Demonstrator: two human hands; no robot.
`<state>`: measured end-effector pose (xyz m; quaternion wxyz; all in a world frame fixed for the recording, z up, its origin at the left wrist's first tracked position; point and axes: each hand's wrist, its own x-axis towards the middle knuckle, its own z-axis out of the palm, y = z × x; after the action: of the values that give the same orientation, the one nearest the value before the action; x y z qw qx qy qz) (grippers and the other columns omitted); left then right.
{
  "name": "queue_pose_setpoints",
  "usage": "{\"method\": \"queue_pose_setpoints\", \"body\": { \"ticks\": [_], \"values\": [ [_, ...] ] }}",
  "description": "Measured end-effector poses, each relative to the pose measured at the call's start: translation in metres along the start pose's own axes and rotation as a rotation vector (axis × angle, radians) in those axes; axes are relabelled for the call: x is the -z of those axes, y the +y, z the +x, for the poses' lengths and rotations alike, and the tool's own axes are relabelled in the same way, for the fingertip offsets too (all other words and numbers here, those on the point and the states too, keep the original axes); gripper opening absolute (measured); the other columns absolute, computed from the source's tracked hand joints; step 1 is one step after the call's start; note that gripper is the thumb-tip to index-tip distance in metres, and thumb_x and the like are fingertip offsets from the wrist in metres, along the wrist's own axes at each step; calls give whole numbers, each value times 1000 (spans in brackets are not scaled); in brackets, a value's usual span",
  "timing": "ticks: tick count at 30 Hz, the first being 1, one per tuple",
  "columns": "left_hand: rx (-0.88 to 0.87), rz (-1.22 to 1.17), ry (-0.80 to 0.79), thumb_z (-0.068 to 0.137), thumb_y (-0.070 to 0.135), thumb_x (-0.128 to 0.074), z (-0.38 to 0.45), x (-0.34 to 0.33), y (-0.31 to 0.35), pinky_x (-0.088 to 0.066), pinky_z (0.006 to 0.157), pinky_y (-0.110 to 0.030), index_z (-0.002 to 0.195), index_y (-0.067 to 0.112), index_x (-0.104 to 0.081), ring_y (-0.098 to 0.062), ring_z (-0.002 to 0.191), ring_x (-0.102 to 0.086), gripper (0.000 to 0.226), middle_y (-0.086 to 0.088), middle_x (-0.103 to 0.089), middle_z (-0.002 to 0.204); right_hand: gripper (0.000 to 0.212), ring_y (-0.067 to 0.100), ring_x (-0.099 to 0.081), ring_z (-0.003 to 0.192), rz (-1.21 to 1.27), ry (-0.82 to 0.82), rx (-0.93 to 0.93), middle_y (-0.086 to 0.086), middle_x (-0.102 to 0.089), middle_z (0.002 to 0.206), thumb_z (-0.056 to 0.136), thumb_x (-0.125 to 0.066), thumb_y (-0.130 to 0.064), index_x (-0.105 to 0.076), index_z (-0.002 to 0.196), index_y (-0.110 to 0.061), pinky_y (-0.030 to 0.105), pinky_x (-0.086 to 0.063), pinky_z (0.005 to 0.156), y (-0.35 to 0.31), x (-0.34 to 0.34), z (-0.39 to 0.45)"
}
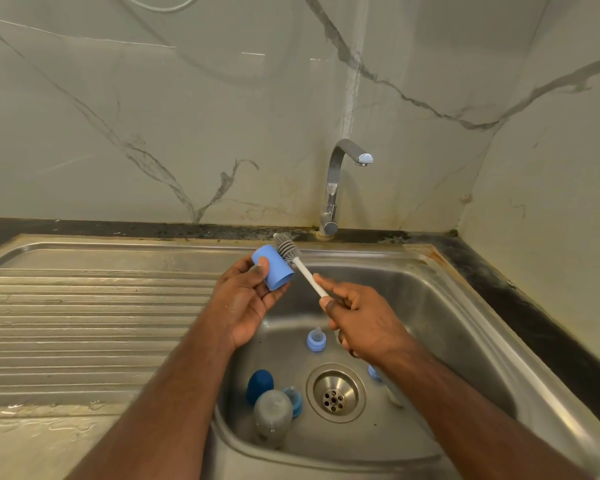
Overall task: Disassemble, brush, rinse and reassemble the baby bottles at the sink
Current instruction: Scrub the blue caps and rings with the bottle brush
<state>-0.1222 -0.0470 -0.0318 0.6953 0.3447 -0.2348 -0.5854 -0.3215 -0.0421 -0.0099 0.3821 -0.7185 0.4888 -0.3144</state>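
Left hand point(245, 299) is gripping a light blue bottle cap point(272, 268) above the sink point(440, 306) rim, thumb curled over its side; right hand point(357, 323) is pinching the white handle of the bottle brush point(297, 261), grey bristle head sitting just beside the cap, behind it. In the basin near the drain point(336, 393): a clear bottle point(272, 415) lying down, a dark blue cap point(260, 384), and a light blue collar with nipple point(316, 341).

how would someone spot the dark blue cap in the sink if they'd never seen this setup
Look into the steel sink basin and find the round drain in its floor. Left of the drain, the dark blue cap stands dome up, just behind a clear grey bottle. It is the only navy piece; the other loose parts are pale blue.
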Motion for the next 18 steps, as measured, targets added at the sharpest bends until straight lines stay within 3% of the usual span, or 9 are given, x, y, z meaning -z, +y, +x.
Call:
{"method": "queue_pose_setpoints", "body": {
  "ticks": [3,6,11,18],
  "values": [
    [-8,-39,16,96,14,-60,3,3,1,-63,80,-38,122,2,-62,-26,100,-72,28,-17,-72,112,40,-1,-44,40,91,-34,-36,3,-56,70,102,-55,-21,-57,136,-42,15,-38,42,1,2,-3],
    [0,-67,14,100,12,-57,3,4,1,-63,83,-40,121,1,-62,-27,102,-71,24,-19,-71,114,39,-4,-46,38,43,-34,-63,-2,-58,71,102,-55,-21,-57,136,-42,14,-38,41,1,4,-2],
    [-18,-77,62,102,13,-55,3,4,2,-64,76,-37,116,0,-61,-27,98,-71,20,-19,-71,110,38,3,-42,41,140,-55,-41,5,-56,70,101,-57,-22,-61,132,-44,17,-37,40,-1,2,-5],
    [-6,-102,46,102,11,-54,4,5,1,-64,76,-37,119,-1,-61,-28,104,-69,21,-20,-69,116,40,-2,-46,44,-20,-41,-42,-10,-57,68,102,-55,-24,-55,137,-43,13,-37,48,0,4,-1]
  ]
}}
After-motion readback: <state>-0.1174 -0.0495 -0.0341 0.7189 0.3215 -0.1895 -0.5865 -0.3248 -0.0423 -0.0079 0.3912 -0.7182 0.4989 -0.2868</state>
